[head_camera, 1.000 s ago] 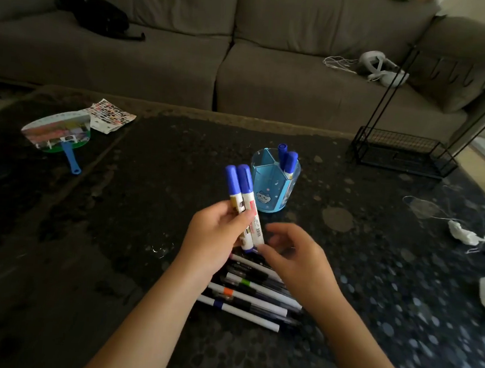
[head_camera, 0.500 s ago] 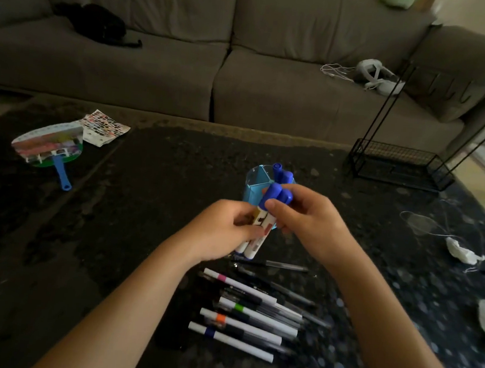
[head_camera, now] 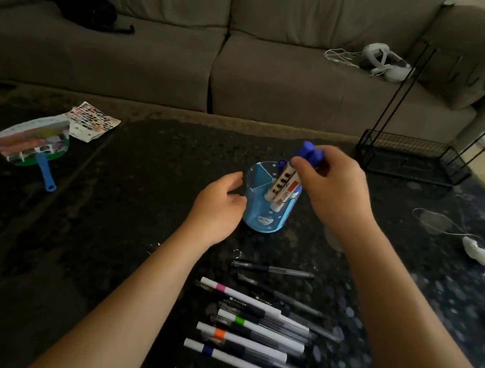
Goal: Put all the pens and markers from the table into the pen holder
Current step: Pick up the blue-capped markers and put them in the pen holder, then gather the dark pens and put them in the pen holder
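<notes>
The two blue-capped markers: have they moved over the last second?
Yes. The two markers went from the left hand, near the pens, away from the person into the pen holder, held by the right hand.

Right hand (head_camera: 332, 188) lowers 2 markers (head_camera: 283, 184) into holder (head_camera: 264, 217).

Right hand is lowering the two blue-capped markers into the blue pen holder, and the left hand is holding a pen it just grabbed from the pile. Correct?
Not quite. The head view shows the left hand empty, open beside the pen holder, not holding a pen. The rest stands: the right hand grips the two blue-capped markers by their caps, their lower ends inside the holder.
</notes>
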